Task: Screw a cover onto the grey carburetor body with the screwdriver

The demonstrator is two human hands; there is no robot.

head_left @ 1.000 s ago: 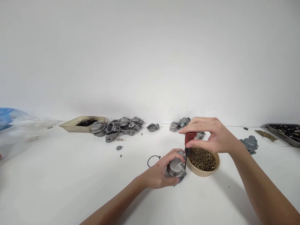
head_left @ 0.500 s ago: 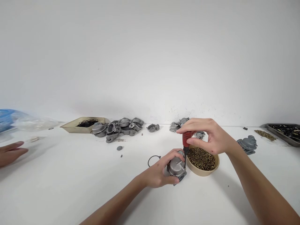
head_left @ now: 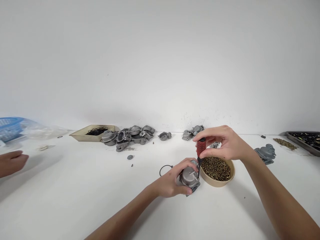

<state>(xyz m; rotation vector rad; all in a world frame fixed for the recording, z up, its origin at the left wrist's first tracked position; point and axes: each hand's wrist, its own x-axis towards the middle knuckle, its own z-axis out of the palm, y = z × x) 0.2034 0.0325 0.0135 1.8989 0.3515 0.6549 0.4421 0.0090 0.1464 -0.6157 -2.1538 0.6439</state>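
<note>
The left hand [head_left: 172,181] is closed around a grey metal part [head_left: 189,177] that rests on the white desk [head_left: 100,200], just left of the bowl of screws [head_left: 217,170]. The right hand [head_left: 225,143] pinches the red handle of a screwdriver [head_left: 200,150], upright, its tip on the part beside the bowl. A black ring [head_left: 165,170] lies left of the part. Another person's hand [head_left: 11,161] rests far left of the bowl.
</note>
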